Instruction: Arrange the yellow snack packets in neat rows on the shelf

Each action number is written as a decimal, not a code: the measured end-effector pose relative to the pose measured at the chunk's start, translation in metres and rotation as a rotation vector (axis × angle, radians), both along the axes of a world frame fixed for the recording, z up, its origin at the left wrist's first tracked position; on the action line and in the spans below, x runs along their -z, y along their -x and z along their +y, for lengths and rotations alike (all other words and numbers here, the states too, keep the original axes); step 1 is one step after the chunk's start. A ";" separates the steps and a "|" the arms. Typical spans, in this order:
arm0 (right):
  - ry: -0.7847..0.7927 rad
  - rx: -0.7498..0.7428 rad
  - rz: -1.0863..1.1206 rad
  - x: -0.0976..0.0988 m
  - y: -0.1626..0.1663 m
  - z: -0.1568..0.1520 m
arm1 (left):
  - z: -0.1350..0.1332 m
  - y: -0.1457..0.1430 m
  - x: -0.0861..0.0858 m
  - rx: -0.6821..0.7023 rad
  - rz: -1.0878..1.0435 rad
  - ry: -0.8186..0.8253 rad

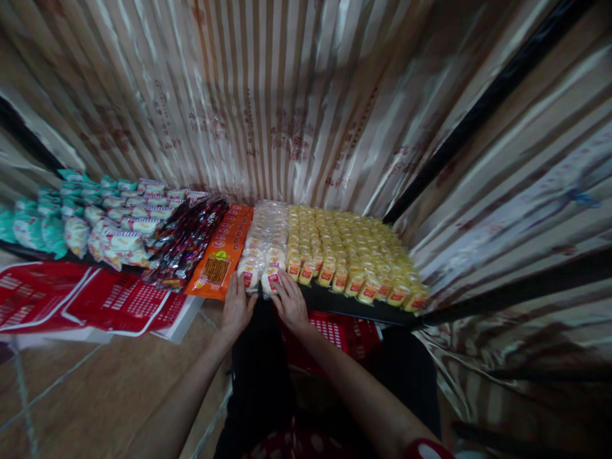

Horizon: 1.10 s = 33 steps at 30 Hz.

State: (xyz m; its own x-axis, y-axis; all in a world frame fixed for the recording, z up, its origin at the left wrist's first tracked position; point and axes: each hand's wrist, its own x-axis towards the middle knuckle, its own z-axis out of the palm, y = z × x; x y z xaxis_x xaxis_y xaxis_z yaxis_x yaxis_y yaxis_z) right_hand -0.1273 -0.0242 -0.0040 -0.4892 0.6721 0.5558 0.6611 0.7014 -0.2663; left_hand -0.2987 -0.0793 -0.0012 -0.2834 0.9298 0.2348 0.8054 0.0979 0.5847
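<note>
Rows of small white snack packets (265,245) lie on a dark shelf (354,306), between an orange packet (224,252) and a wide block of yellow packets (354,255). My left hand (238,307) rests at the shelf's front edge with its fingers stretched up against the front white packet. My right hand (291,303) lies beside it, fingers extended onto the front white packet next to the yellow rows. Neither hand is seen gripping anything.
Dark red-black packets (186,242), white-and-red packets (122,236) and teal packets (43,220) fill the shelf's left part. Red baskets (119,303) sit low on the left, another red basket (344,331) under the shelf. Striped shiny sheeting (287,95) lines the back and right.
</note>
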 end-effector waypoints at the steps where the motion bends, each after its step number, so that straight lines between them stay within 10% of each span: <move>1: 0.005 0.002 0.000 0.000 0.001 -0.001 | 0.000 0.000 0.001 -0.001 0.001 -0.006; 33: -0.046 0.180 0.078 -0.011 0.028 0.034 | 0.067 0.003 0.018 -0.089 -0.012 -0.355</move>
State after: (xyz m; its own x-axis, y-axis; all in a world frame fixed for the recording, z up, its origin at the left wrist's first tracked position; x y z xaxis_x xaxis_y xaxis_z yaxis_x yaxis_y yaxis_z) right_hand -0.1549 0.0099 0.0067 -0.3173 0.7181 0.6194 0.7557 0.5861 -0.2923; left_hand -0.3014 -0.0123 -0.0196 -0.3640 0.7628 0.5344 0.7957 -0.0435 0.6041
